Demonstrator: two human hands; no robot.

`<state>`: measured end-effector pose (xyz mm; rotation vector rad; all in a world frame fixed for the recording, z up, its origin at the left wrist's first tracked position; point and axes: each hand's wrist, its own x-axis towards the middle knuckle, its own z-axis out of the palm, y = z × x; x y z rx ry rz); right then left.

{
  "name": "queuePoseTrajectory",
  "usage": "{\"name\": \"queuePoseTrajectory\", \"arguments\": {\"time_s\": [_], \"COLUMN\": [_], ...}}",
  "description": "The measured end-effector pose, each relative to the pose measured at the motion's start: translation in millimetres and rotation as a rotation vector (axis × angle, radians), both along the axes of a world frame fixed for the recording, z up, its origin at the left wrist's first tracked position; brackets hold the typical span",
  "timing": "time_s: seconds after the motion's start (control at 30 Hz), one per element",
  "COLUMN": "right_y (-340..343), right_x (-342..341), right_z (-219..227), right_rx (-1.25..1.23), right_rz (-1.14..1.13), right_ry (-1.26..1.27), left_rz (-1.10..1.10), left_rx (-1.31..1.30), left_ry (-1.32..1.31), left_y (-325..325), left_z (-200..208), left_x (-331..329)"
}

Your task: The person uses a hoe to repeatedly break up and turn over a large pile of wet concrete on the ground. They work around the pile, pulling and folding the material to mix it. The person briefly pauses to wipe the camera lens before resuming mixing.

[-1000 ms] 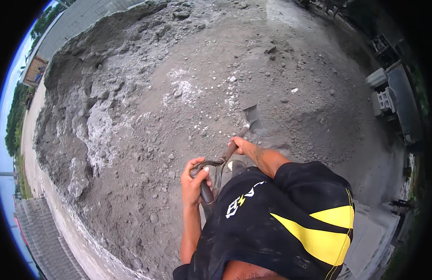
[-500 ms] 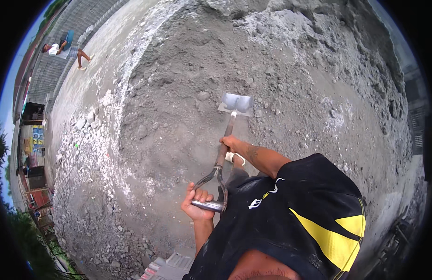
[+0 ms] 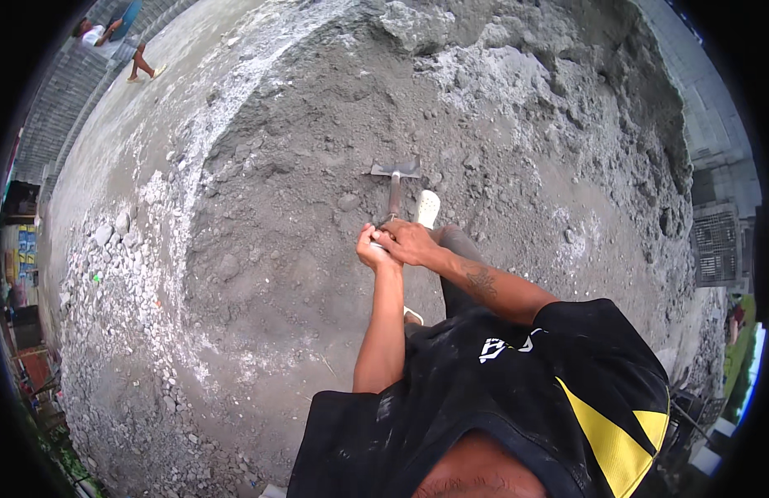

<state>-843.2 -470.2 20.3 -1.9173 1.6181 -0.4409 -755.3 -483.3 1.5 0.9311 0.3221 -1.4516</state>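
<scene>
A shovel [image 3: 394,196] stands steeply in front of me, and its metal blade [image 3: 398,168] meets the loose grey gravelly soil [image 3: 318,141]. My left hand [image 3: 379,249] is closed around the grip at the top of the shovel. Against it, from the right, my right hand [image 3: 411,241] presses over the same handle end, its fingers bent. Between them the two hands cover most of the grip. Just right of the shaft, my foot in a white clog [image 3: 427,207] is set on the soil near the blade.
A heap of grey soil [image 3: 559,91] rises ahead and to the right. White stones [image 3: 123,241] are scattered on the left. Far off at upper left, a person [image 3: 110,41] carries a blue container beside stacked blocks [image 3: 48,108]. A grey crate [image 3: 718,241] stands at far right.
My right hand has slid from the shaft up to the grip beside my left. Both hands have moved forward, the shovel has tilted upright, and my clog has stepped forward near the blade.
</scene>
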Motion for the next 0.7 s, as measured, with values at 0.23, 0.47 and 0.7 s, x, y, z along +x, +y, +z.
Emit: {"name": "queuePoseTrajectory", "arguments": {"time_s": [0.23, 0.47, 0.7], "right_y": [-70, -38, -112], "right_x": [-25, 21, -15], "right_z": [17, -114, -175], "right_rx": [0.027, 0.258, 0.15], "right_rz": [0.04, 0.492, 0.252], "right_ry": [-0.114, 0.092, 0.13], "left_rz": [0.023, 0.044, 0.07], "left_rx": [0.114, 0.23, 0.418], "left_ry": [-0.095, -0.264, -0.249], "left_y": [-76, -16, 26], "left_z": [-3, -145, -200], "left_x": [-33, 30, 60]}}
